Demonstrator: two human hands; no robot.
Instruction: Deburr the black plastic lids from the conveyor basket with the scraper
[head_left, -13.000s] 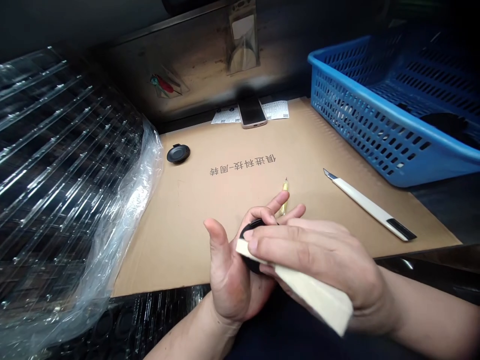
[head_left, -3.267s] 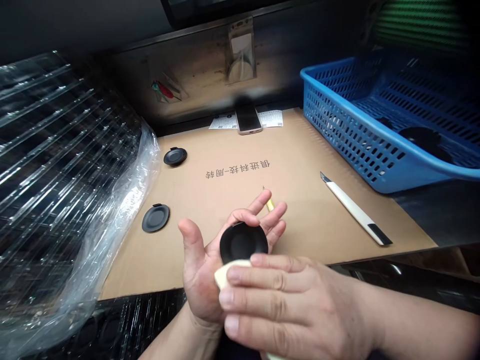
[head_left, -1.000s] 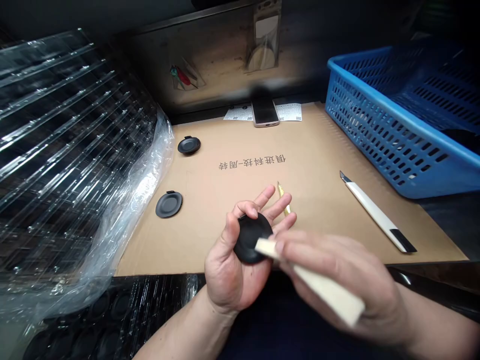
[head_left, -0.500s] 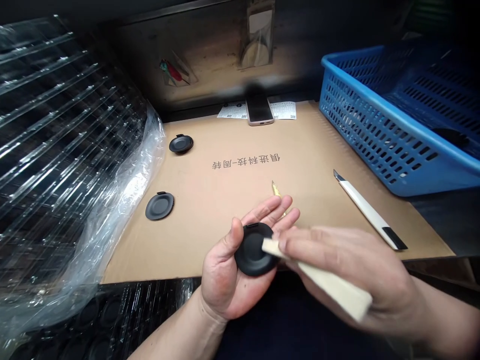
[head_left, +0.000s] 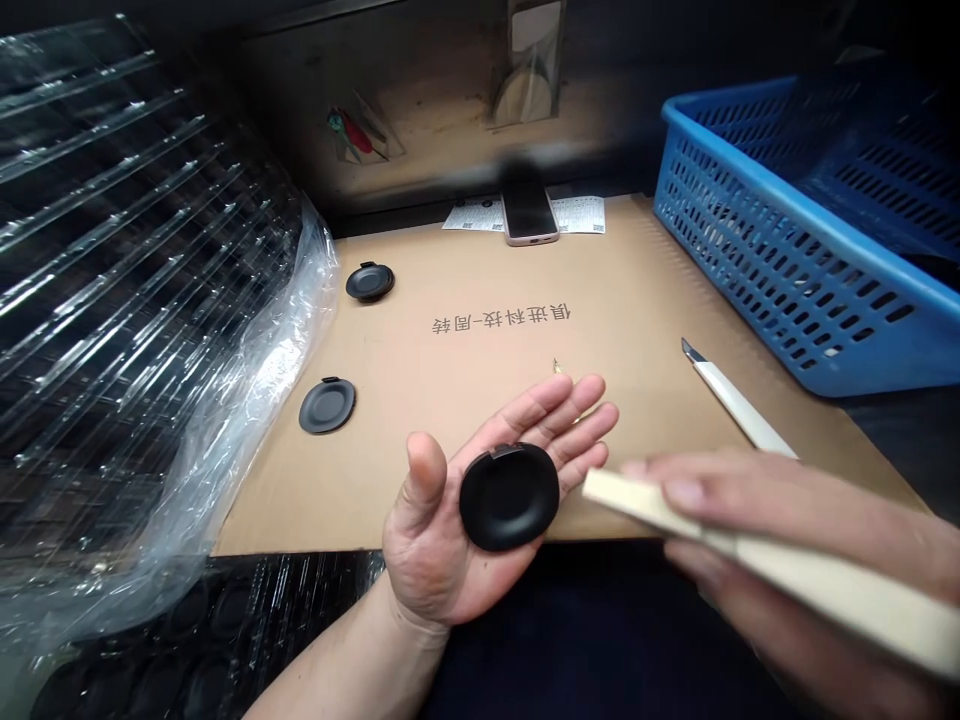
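A round black plastic lid (head_left: 510, 500) with a small tab lies face up on the palm of my left hand (head_left: 457, 540). The palm is turned up, fingers stretched out and thumb raised away from the lid. My right hand (head_left: 795, 520) is closed around a long cream-coloured block (head_left: 840, 590), perhaps foam or felt; motion blurs it. The block's near tip is to the right of the lid, apart from it. Another round black lid (head_left: 328, 406) rests on the cardboard to the left, and further back sit black lids (head_left: 370, 282) that look stacked.
Cardboard (head_left: 465, 370) covers the table. A white craft knife (head_left: 739, 400) lies at right, beside a blue perforated basket (head_left: 772, 260). A yellow pointed item (head_left: 556, 366) shows behind my left fingers. At the back is a phone (head_left: 529, 212) on paper; plastic-wrapped trays (head_left: 135, 300) fill the left.
My right hand has moved right with the cream block, off the lid. My left thumb has swung away from the lid, which now lies freely on the palm. The view has shifted slightly.
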